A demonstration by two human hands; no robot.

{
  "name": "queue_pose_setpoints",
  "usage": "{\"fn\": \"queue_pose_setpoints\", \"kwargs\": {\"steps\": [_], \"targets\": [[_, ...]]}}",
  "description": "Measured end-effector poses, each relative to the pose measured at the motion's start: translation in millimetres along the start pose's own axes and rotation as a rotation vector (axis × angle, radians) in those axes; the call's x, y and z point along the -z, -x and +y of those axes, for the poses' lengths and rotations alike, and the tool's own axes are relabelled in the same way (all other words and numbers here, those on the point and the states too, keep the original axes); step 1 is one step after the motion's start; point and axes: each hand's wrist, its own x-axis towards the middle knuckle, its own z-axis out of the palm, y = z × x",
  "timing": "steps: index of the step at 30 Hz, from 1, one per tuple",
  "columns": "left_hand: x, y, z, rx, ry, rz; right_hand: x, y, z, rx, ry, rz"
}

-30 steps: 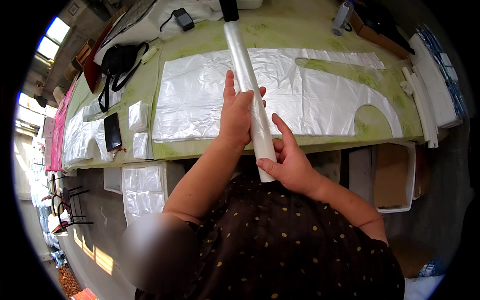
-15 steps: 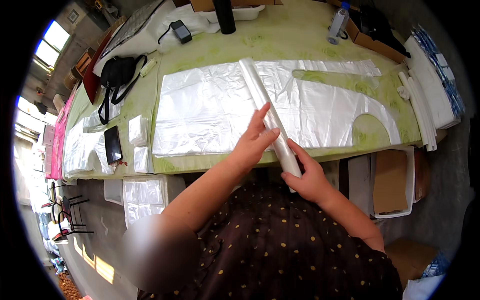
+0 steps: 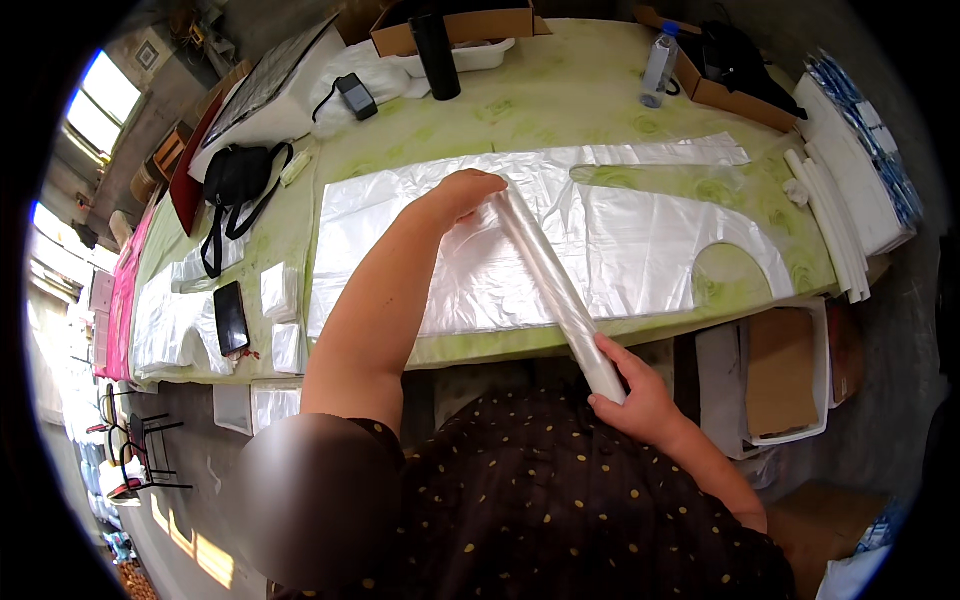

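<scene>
While your right hand clamps the rolled plastic, your left hand presses its far end, fingers together, onto the tabletop.

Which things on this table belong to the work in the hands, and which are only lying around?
In the work:
- rolled plastic sheet, held between left hand and right hand
- flat cut plastic sheet under it

Lying about:
- black bag
- phone
- water bottle
- dark tumbler
- cardboard box
</scene>
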Motion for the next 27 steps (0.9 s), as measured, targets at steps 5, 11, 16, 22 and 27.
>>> {"fn": "queue_pose_setpoints", "kwargs": {"steps": [5, 11, 16, 22, 27], "targets": [[-4, -19, -6, 0.023, 0.140, -0.020, 7, 0, -8, -0.043, 0.102, -0.029], [-18, -13, -24, -0.079, 0.118, 0.159, 44, 29, -28, -0.322, 0.196, -0.182], [-21, -7, -21, -0.138, -0.264, 0.192, 81, 113, 14, -0.385, 0.268, -0.241], [-33, -1, -23, -0.310, -0.630, 0.360, 87, 221, 90, -0.623, 0.079, -0.039], [-30, 11, -21, -0.361, -0.477, 0.496, 82, 230, 105, -0.543, 0.100, 0.096]]}}
